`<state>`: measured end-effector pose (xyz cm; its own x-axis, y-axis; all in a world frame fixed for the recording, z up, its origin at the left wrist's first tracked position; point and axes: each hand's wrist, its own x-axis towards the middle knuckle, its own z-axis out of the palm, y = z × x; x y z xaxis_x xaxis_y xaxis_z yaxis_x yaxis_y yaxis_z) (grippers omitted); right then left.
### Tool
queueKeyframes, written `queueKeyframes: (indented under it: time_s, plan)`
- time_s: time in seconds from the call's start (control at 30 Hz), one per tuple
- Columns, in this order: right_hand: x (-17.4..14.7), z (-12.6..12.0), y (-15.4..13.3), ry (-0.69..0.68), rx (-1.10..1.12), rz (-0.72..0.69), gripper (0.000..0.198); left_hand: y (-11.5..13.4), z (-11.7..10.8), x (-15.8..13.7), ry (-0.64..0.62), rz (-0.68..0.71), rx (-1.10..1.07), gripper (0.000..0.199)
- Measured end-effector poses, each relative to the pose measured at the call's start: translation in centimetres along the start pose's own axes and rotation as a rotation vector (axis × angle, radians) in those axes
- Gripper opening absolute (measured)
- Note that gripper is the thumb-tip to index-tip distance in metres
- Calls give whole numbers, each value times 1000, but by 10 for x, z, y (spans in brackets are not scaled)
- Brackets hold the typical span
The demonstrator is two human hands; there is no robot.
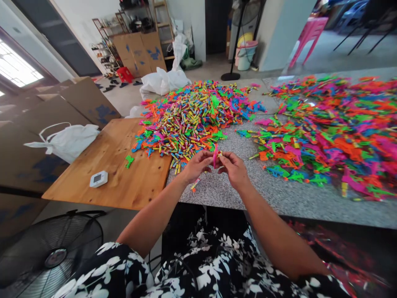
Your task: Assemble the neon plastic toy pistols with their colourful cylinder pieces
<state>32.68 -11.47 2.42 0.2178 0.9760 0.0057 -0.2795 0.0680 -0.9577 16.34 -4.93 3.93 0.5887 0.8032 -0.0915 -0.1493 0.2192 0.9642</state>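
Observation:
My left hand pinches a pink plastic toy gun, held edge-on above the near side of the granite tabletop. Close against it, my right hand has its fingertips closed on a small yellow tube, mostly covered by the fingers. The tube meets the pink piece, but I cannot tell whether they are joined. Beyond my hands rises a large pile of small yellow-wrapped tubes mixed with bright toy guns. Just below my left hand lies a small orange-tipped piece.
More toy guns spread over the right of the granite top. On the wooden board are a white digital timer and one green toy gun. A white bag, cardboard boxes and a floor fan stand left.

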Motion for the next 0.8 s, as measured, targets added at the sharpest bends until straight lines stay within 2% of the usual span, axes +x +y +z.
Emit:
queueKeyframes:
  time_s: [0.1, 0.2, 0.27, 0.37, 0.5, 0.6, 0.8]
  plan:
    - [0, -4, 1, -62, 104, 64, 41, 4, -5, 4, -25, -14, 111, 63]
    - [-2, -5, 2, -101, 157, 99, 42, 8, -10, 8, -189, -29, 168, 56]
    - [-4, -4, 2, -123, 173, 121, 42, 7, -12, 9, -235, -52, 132, 52]
    - [-4, -4, 5, -106, 185, 122, 42, -1, -14, 10, -93, -104, 33, 56]
    - [-7, -5, 15, 9, 17, 51, 40, -13, -13, 13, 156, -35, -14, 56]
    - [-11, -4, 23, 54, -96, 33, 41, -15, -10, 13, 203, -8, 31, 50]
    - [-14, -1, 28, 61, -9, 73, 40, -15, -6, 13, 221, 36, 131, 45]
